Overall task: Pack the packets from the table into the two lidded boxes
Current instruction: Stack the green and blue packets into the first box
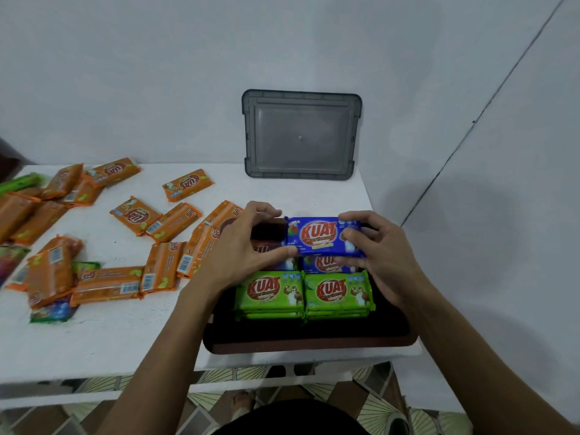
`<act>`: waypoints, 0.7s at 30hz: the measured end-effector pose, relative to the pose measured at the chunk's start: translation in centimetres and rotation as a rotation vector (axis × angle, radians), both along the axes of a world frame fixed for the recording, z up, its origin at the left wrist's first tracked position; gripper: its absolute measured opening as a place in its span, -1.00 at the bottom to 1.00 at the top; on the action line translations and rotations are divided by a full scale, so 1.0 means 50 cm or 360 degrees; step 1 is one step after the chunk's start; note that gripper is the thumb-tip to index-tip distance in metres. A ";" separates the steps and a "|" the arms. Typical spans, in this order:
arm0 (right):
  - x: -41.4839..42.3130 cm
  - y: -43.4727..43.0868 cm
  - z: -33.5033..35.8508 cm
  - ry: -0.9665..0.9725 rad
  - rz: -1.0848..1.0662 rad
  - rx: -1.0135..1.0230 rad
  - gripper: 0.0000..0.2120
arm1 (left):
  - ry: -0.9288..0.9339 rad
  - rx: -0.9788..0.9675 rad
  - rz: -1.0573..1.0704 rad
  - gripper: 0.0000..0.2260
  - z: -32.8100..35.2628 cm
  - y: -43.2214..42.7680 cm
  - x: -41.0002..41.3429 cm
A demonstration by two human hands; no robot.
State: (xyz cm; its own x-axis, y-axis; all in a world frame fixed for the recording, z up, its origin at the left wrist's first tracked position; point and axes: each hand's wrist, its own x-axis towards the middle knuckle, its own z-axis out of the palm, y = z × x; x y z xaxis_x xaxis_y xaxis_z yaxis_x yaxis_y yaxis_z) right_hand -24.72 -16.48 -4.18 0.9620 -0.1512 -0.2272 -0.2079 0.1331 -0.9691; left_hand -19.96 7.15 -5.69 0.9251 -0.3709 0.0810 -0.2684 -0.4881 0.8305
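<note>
A white table [103, 346] is being covered from eight to ten o'clock by scattered orange packets [106, 285], several overlapping, with a green packet [18, 182] at ten o'clock and a blue-green packet [51, 312] at eight. A dark open box [307, 342] is being carried at four o'clock, and a grey lid [301, 135] is being leaned against the wall at one o'clock.

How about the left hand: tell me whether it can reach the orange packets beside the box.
Probably yes, once freed. The left hand pinches the blue packet over the box, but the nearest orange packets lie uncovered on the table right beside it.
</note>
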 end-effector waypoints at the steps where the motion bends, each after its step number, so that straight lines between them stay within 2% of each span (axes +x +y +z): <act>1: 0.000 -0.007 -0.003 -0.0007 -0.0026 -0.0108 -0.86 | -0.0095 0.0111 0.0042 -0.47 -0.011 0.010 0.007; 4: 0.004 -0.025 -0.025 0.0019 -0.0056 -0.0355 -0.86 | -0.0466 0.0585 0.0183 -0.54 -0.045 0.037 0.028; 5: 0.005 -0.028 -0.034 0.0039 -0.0050 -0.0427 -0.85 | -0.0522 0.0655 0.0230 -0.55 -0.054 0.041 0.030; 12: 0.025 -0.014 -0.074 0.0148 -0.0018 -0.0704 -0.83 | -0.0562 0.0579 0.0489 -0.71 -0.083 0.040 0.025; 17: 0.028 -0.008 -0.092 0.0093 0.0072 -0.1276 -0.80 | -0.0645 0.0489 0.0538 -0.72 -0.085 0.043 0.023; 21: 0.023 0.006 -0.105 0.0027 0.0121 -0.1625 -0.76 | -0.0658 0.0580 0.0527 -0.67 -0.085 0.044 0.023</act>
